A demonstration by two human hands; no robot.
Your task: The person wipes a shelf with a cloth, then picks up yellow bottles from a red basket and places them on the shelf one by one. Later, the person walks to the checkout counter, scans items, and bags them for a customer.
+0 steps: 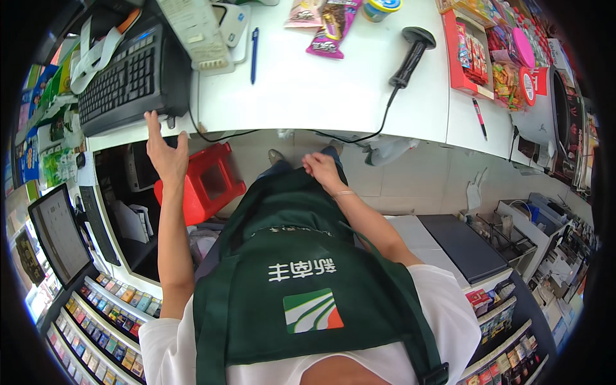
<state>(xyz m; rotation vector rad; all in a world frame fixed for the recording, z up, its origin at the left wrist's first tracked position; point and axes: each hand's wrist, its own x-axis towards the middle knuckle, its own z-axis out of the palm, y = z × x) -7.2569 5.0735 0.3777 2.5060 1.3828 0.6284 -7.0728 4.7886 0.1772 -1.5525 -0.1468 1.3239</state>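
At the left, my left hand (166, 156) holds nothing, its fingers spread and its fingertips at the lower right edge of a black cash register keyboard (122, 77). I cannot tell if it presses anything. My right hand (321, 169) is loosely closed before my green apron (288, 207), with nothing visible in it. On the white counter (288, 96) in front of me lie a purple snack packet (332, 31), a pale pink packet (304, 13) and a lidded tub (380, 8). A black handheld barcode scanner (411, 57) rests to their right.
A blue pen (254, 55) lies beside the register. Its counterpart, a pink-and-black pen (480, 119), is near a red box of sachets (474, 57) and a candy jar (510, 86). The scanner cable (385, 120) hangs over the counter edge. A red plastic stool (207, 180) stands below.
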